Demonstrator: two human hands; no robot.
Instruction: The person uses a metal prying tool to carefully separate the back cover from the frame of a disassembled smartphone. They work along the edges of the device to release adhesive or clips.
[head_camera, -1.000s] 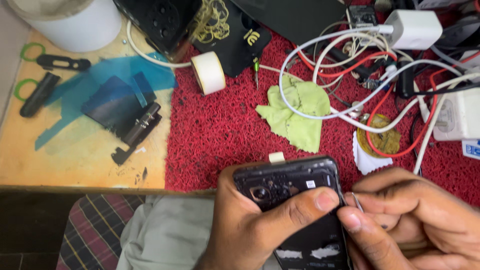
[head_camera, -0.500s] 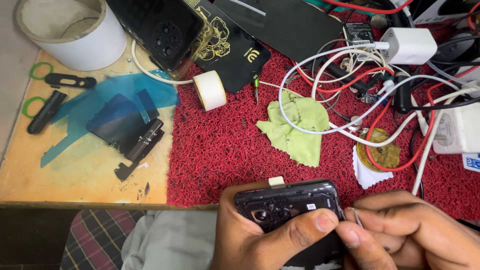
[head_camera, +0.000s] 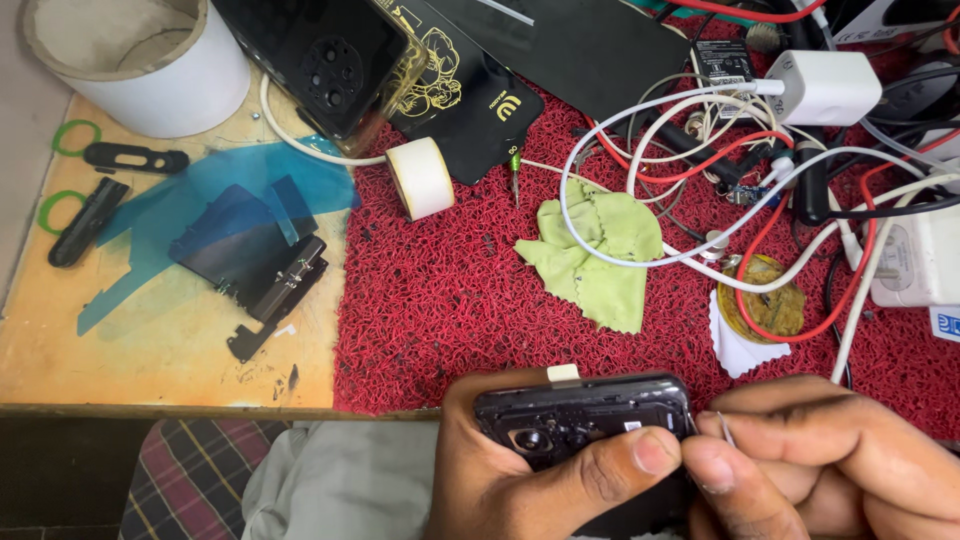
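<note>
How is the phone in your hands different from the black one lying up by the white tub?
The opened phone is gripped by the left hand over the lap, with the right hand at its edge; the black phone lies untouched on the bench. The opened phone shows bare inner parts around its camera; the black phone's back is closed and glossy, with a round lens cluster. Both are dark, with their rear sides facing up.

phone (head_camera: 585, 425) lower in frame — hands (head_camera: 540, 480) closer

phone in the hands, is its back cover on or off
Off: the phone held by the left hand shows bare camera module and inner parts.
</note>
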